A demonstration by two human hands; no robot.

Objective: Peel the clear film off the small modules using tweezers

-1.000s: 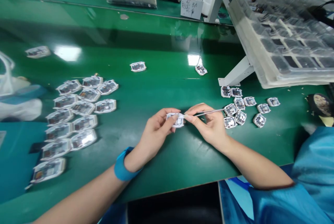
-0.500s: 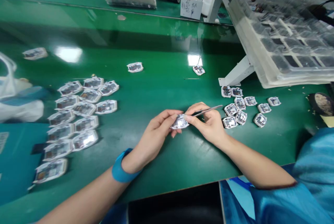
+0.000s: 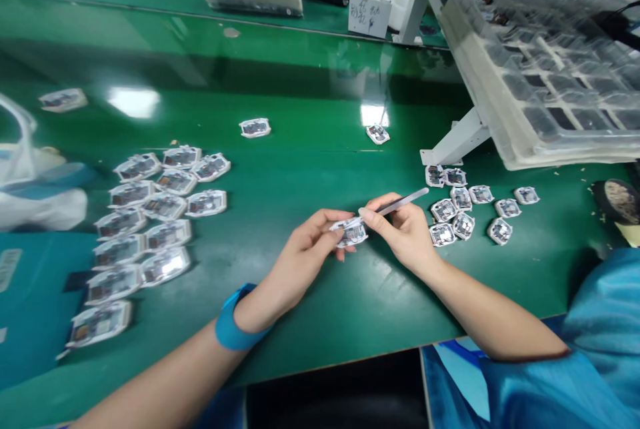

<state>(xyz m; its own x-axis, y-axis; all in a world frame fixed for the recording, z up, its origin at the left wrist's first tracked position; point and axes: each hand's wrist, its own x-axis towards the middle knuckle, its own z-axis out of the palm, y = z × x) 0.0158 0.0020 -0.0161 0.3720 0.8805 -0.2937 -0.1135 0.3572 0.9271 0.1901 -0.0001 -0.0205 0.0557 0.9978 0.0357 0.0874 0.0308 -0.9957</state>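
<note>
The left hand (image 3: pixel 314 242), its grip closed on a small white-framed part (image 3: pixel 355 234), holds it above the worktop (image 3: pixel 310 342); the right hand (image 3: pixel 403 232) pinches a slim metal tool (image 3: pixel 411 198) beside it. Should the left hold slacken, the part could twist and the tool skid across it; a sideways jerk might knock the similar parts (image 3: pixel 464 225) just beyond the right hand.
</note>
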